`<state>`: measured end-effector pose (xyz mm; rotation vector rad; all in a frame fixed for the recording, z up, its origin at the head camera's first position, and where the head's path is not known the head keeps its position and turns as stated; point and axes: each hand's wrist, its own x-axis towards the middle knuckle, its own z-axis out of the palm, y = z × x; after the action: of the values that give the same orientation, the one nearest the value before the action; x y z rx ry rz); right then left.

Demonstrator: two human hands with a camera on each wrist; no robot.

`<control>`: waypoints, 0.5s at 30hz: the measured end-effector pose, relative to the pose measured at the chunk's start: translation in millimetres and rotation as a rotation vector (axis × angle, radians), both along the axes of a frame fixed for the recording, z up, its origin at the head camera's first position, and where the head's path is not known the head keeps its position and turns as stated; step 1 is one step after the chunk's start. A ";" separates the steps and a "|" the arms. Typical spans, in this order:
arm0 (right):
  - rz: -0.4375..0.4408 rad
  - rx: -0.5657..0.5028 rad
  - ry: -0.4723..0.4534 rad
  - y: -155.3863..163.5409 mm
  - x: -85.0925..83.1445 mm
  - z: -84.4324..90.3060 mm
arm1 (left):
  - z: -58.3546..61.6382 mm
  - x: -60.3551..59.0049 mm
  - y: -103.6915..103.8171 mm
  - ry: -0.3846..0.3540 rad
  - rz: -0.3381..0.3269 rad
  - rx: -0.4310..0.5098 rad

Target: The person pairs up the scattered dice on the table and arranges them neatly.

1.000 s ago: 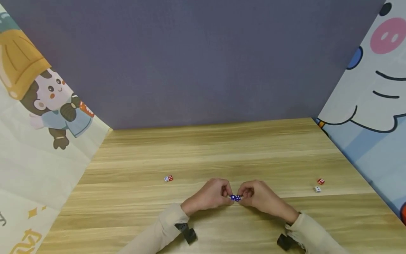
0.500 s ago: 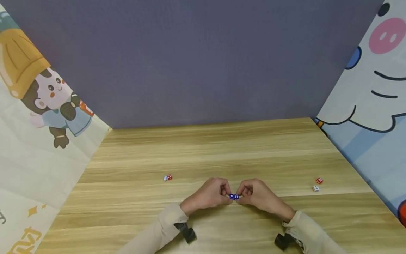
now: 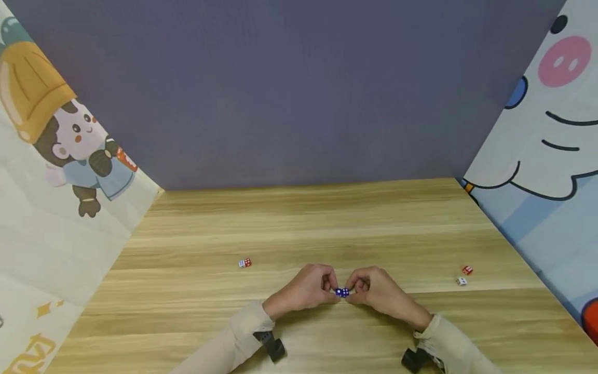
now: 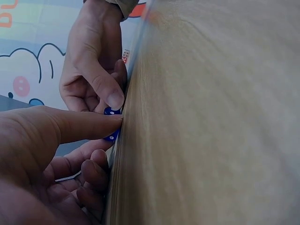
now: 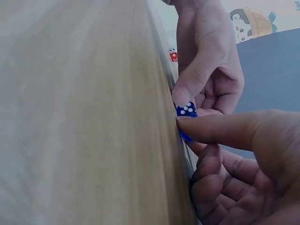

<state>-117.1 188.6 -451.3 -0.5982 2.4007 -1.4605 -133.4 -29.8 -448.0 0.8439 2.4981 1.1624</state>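
In the head view we see our left hand (image 3: 308,288) and right hand (image 3: 376,290) meet knuckle to knuckle at the near centre of the light wooden table (image 3: 327,223), fingers curled, together pinching two small blue dice with white pips (image 3: 342,292) on the tabletop. The left wrist view adds the left thumb lying straight against the blue dice (image 4: 111,124). The right wrist view shows one pip face (image 5: 186,110), hidden elsewhere.
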 end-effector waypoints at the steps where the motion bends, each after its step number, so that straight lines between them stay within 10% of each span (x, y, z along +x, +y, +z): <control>1: 0.000 0.000 0.003 -0.5 0.4 -0.1 | 0.3 0.3 -0.5 -0.001 -0.001 0.000; 15: 0.007 0.023 0.053 -0.8 1.2 -3.0 | 2.9 2.1 0.2 0.000 0.005 -0.019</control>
<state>-115.9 187.8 -454.3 -0.6470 2.4499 -1.4297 -131.3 -29.6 -445.2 0.8337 2.5087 1.1377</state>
